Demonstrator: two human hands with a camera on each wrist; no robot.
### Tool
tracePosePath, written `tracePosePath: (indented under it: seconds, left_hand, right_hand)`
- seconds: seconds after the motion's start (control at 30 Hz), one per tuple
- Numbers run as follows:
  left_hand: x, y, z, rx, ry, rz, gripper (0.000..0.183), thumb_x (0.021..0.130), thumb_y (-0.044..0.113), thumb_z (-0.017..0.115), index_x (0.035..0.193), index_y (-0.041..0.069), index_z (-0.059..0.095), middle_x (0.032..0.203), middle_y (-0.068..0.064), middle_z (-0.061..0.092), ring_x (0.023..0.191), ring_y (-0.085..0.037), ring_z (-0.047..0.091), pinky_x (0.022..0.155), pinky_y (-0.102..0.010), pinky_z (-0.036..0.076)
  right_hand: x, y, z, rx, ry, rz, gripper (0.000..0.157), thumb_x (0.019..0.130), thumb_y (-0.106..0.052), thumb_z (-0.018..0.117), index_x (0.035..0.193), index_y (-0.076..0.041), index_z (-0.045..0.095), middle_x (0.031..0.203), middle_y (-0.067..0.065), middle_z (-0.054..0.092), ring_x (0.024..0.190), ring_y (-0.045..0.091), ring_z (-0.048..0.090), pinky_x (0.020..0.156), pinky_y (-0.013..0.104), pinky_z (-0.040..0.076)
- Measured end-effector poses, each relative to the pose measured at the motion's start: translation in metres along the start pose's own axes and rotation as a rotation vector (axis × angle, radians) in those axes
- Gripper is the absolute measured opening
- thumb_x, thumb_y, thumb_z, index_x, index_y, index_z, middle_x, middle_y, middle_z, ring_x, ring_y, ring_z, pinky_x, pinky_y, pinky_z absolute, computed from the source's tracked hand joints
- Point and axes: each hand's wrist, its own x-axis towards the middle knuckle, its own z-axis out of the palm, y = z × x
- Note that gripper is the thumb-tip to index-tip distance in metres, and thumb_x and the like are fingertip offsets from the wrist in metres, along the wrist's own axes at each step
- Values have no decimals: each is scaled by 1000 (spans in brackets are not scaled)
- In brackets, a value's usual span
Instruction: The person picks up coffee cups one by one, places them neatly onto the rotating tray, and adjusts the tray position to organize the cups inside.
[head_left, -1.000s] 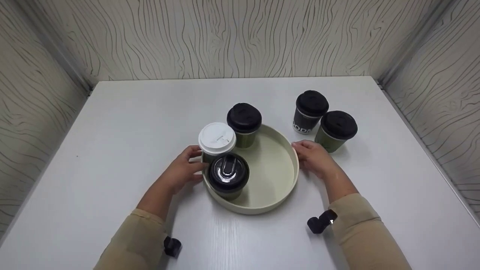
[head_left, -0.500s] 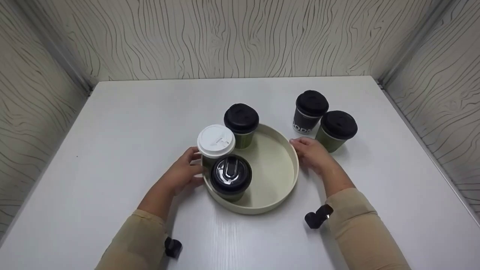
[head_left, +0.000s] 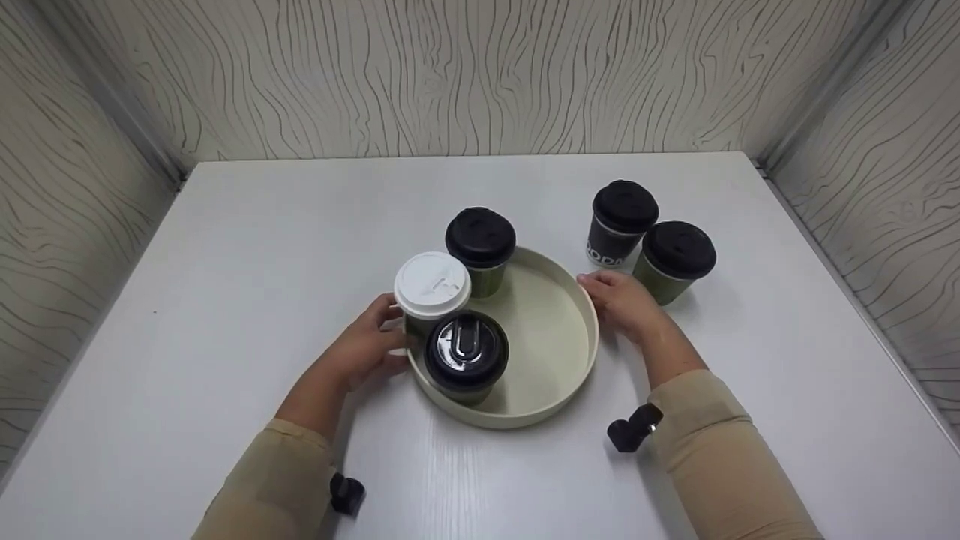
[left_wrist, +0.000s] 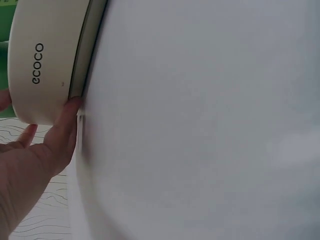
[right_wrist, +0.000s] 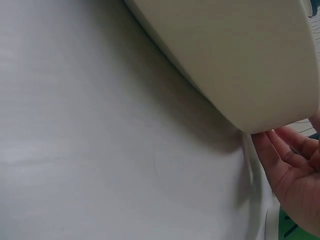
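Observation:
A round pale-green tray [head_left: 546,341] with a low wall stands in the middle of the table. My left hand [head_left: 366,343] holds its left side; in the left wrist view the fingers [left_wrist: 62,127] meet the wall beside the "ecoco" lettering. My right hand [head_left: 624,306] grips the right side by the rim, fingertips against the wall in the right wrist view. On the tray's left half stand three lidded cups: a white-lidded cup [head_left: 432,283], a glossy black-lidded cup [head_left: 466,352] in front, and a matte black-lidded green cup [head_left: 480,238] behind.
Two more black-lidded cups stand right of the tray: a dark lettered cup [head_left: 621,221] and a green cup [head_left: 675,259] close by the right hand. Patterned panels [head_left: 465,82] border the white table [head_left: 247,240] at the back and sides.
The tray has turned slightly counterclockwise: the front cup has shifted right and nearer, the rear cup left. My right hand has moved a little away from me along the rim; the left barely moved.

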Motion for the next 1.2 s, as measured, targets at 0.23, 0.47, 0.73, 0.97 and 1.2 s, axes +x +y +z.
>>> tracePosePath:
  seconds: [0.23, 0.47, 0.73, 0.97, 1.2]
  left_hand:
    - [-1, -3, -1, -26, -15, 8, 67, 75, 0, 65, 130, 30, 42, 140, -4, 30, 125, -31, 38, 80, -37, 52]
    - [-2, -3, -1, -14, -4, -2, 65, 77, 2, 65, 130, 33, 43, 141, -3, 30, 125, -32, 39, 80, -38, 52]
    - [-2, -4, -2, -9, -11, 0, 62, 78, 5, 67, 129, 32, 44, 139, -4, 33, 123, -32, 42, 78, -39, 53]
    - [-2, -9, -4, -38, -34, 0, 60, 80, 8, 67, 131, 29, 43, 137, -9, 35, 116, -32, 48, 78, -41, 53]
    - [-3, -10, -6, -70, -74, 11, 60, 81, 11, 67, 132, 27, 41, 136, -12, 37, 116, -32, 48, 79, -45, 52]
  right_hand:
    - [-1, -3, -1, -58, 34, -30, 36, 93, -26, 53, 111, 4, 53, 91, 5, 63, 75, 9, 60, 65, 22, 51]
    - [-3, -9, -5, -165, 35, -69, 36, 91, -14, 54, 120, 7, 49, 114, 23, 55, 86, 14, 63, 73, 25, 53]
    - [-15, -23, -14, -337, 64, -131, 36, 90, -13, 57, 120, 5, 51, 110, 21, 57, 96, 23, 58, 82, 31, 52]
    - [-33, -40, -16, -511, 72, -202, 33, 89, -20, 60, 118, -4, 56, 112, 16, 61, 105, 29, 56, 87, 40, 47]
    - [-47, -56, -21, -547, 75, -252, 35, 88, -24, 60, 118, -7, 56, 111, 13, 61, 105, 26, 57, 88, 41, 47]
